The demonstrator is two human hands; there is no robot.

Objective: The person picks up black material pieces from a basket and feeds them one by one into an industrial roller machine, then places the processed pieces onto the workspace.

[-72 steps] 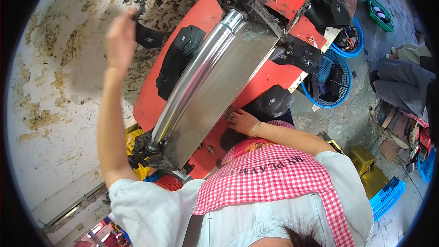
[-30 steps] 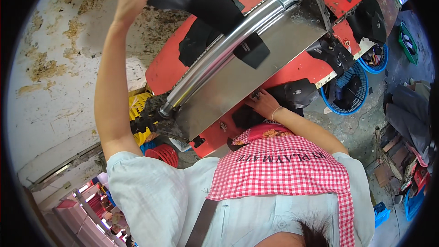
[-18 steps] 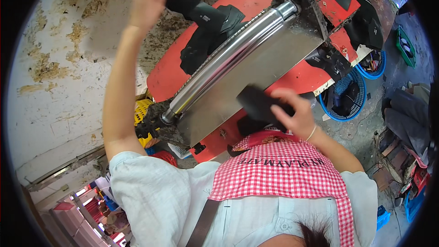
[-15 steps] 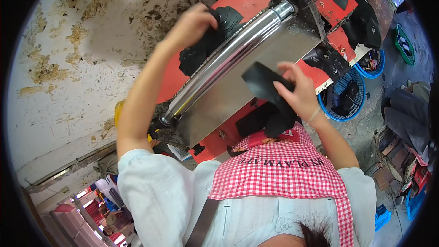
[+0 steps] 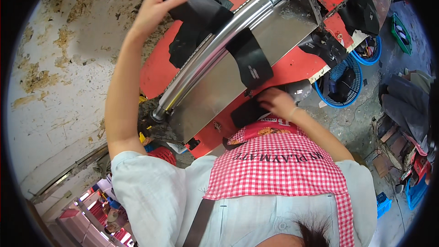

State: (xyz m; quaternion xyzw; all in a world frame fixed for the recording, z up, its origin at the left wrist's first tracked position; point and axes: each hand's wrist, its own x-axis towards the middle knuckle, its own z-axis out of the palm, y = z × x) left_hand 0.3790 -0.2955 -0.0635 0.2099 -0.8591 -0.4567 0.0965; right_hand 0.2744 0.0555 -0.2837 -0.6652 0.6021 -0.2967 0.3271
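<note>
A shiny metal roller point(image 5: 219, 48) runs slantwise over a bare metal plate point(image 5: 201, 103). On its far side my left hand point(image 5: 157, 7) is closed on the edge of a flat black piece point(image 5: 201, 7), thumb on top. More black pieces point(image 5: 185, 43) lie beneath that one. On the near side another flat black piece point(image 5: 249, 59), with a small light mark, lies on the plate with its upper end against the roller. My right hand point(image 5: 276, 103) is at the red edge by my apron, its fingers closed on a dark piece point(image 5: 249, 112) of a small pile.
Red board point(image 5: 297, 64) surrounds the plate, with black pieces point(image 5: 324, 50) at its right. Blue baskets point(image 5: 340, 82) holding dark pieces stand on the floor to the right. A stained white wall point(image 5: 50, 45) rises at the left. A seated person's dark trousers point(image 5: 407, 103) show far right.
My right hand has left one black piece at the roller and moved down to the pile by my apron. My left hand has moved up and left, now gripping a black piece beyond the roller.
</note>
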